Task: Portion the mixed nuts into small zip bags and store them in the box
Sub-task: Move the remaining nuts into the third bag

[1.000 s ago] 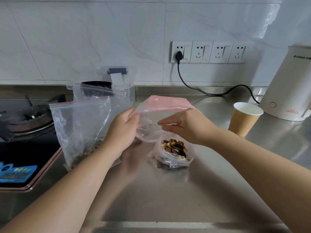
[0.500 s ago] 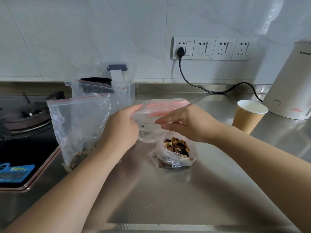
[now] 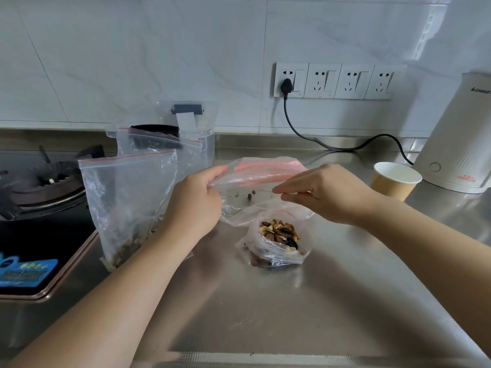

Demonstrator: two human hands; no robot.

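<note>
Bag mouth being parted above the filled portion.
Left hand (image 3: 195,205) and right hand (image 3: 322,193) each pinch the small zip bag (image 3: 261,179); pull rims evenly, keep mouth wide over the mixed nuts (image 3: 279,233).

Desk (image 3: 265,309): brushed stainless steel, finely grained, softly reflective. Held zip bag (image 3: 255,179): thin clear plastic film, glossy, wrinkled, with a red-tinted seal band. Small bag of mixed nuts (image 3: 276,243): the same clear crinkled film. Large upright zip bags (image 3: 127,197): clear plastic, creased, red seal line. Box (image 3: 202,144): transparent rigid plastic, smooth. Cup (image 3: 393,181): brown paper, matt, white inside. Kettle (image 3: 457,139): cream plastic, smooth, satin. Wall (image 3: 132,49): glossy white marble-veined tile. Hob (image 3: 32,235): black glass, glossy, copper-toned metal trim.
</note>
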